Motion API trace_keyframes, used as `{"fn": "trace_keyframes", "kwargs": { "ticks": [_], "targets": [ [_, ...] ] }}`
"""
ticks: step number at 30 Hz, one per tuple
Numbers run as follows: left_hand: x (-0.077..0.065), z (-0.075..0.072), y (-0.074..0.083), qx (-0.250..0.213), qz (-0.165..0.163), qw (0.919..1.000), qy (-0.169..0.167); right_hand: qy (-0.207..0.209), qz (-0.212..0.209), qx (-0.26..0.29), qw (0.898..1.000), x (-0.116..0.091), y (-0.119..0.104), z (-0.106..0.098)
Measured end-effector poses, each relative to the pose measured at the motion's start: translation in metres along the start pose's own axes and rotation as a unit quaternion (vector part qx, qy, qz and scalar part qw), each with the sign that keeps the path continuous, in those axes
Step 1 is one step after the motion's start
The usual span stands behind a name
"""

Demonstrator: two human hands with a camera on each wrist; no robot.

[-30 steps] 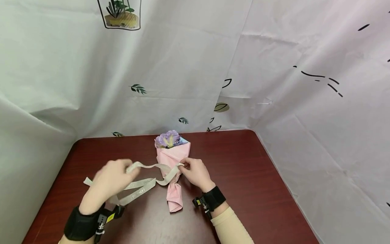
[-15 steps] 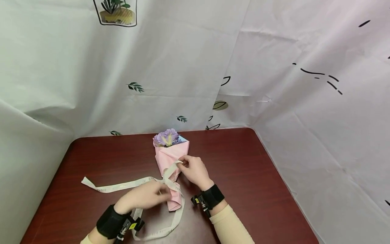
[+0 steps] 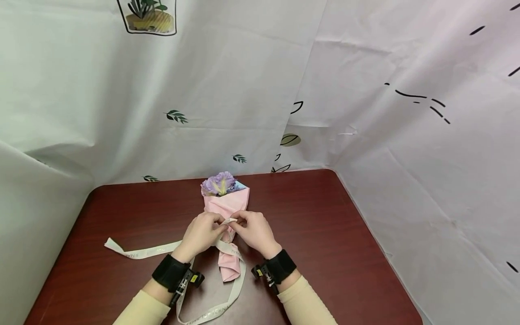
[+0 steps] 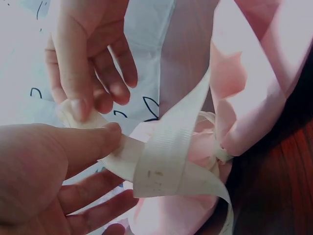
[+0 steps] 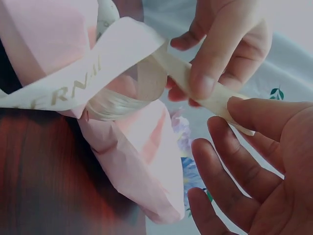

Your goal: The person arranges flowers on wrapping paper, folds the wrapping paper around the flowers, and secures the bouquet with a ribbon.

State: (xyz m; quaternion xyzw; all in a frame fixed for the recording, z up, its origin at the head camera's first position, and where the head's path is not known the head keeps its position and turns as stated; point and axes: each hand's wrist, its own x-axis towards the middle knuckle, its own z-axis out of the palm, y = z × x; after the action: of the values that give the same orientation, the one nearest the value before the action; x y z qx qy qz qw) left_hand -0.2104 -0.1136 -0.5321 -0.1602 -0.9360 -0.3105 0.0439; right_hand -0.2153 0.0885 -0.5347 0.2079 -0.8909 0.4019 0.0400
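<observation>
A small bouquet in pink wrapping paper (image 3: pixel 225 204), topped by a purple flower (image 3: pixel 220 183), lies on the table, bloom end at the back. A cream printed ribbon (image 3: pixel 211 312) winds around its narrow waist, where a band of it shows gathered (image 5: pixel 115 105). Over that waist, my left hand (image 3: pixel 203 232) pinches the ribbon between thumb and index finger. Close beside it, my right hand (image 3: pixel 255 230) pinches the ribbon's short end (image 5: pixel 239 126) with thumb and fingertips. In the left wrist view, a folded ribbon length (image 4: pixel 166 156) hangs below the pinch.
One ribbon tail (image 3: pixel 142 253) stretches leftward across the dark red table (image 3: pixel 317 225); a long loop curves toward the front edge. The pink wrapped stem end (image 3: pixel 229 269) points toward me. A white patterned curtain (image 3: pixel 227 90) stands behind the table and along its sides.
My left hand has swung from the left, down past the stem end, then up to meet my right hand at the ribbon. A ribbon loop now hangs over the stem toward the front.
</observation>
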Motion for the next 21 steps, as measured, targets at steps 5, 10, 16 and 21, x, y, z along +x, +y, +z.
{"fn": "trace_keyframes", "kwargs": {
  "ticks": [5,10,16,21],
  "targets": [
    [-0.003,0.000,-0.003,-0.013,0.002,0.9999,0.007,-0.011,0.022,0.032,0.999,-0.014,0.006,0.003],
    [-0.005,-0.002,-0.003,-0.025,-0.005,0.9996,0.010,-0.083,0.070,0.048,0.993,-0.037,0.017,0.011],
    [-0.006,-0.003,-0.003,-0.046,-0.020,0.9987,-0.009,-0.136,0.092,0.054,0.985,-0.055,0.025,0.020],
    [-0.006,-0.003,-0.004,-0.050,-0.026,0.9982,-0.020,-0.157,0.097,0.041,0.982,-0.059,0.027,0.019]
  ]
}}
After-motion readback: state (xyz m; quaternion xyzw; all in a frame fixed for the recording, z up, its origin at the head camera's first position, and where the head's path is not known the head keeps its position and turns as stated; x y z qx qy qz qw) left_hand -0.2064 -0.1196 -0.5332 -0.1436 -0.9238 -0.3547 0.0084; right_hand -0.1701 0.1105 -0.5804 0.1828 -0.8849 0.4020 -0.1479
